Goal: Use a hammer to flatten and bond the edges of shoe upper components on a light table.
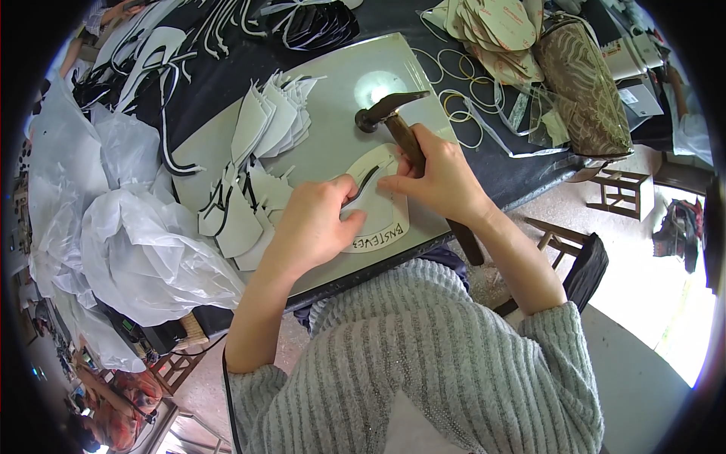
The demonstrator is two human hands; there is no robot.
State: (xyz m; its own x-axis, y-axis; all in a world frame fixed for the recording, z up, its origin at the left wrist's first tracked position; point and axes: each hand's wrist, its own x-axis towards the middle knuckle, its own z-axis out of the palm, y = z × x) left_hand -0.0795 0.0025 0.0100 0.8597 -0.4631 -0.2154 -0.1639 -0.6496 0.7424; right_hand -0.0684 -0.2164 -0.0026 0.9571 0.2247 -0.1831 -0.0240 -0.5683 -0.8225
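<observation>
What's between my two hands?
In the head view, a narrow black strip and a pale curved piece lie between the left hand and right hand.

Black capital letters (pixel 377 237) line the curved white piece (pixel 380 215), and red print (pixel 505 12) marks stacked tan sheets (pixel 495 34).

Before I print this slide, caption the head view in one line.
Right hand gripping a hammer, left hand at a black strip over a pale curved piece.

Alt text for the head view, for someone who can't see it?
A person's right hand holds a hammer while the left hand is at a dark strip on a rounded pale piece. White cut pieces lie farther left on the board.
</observation>
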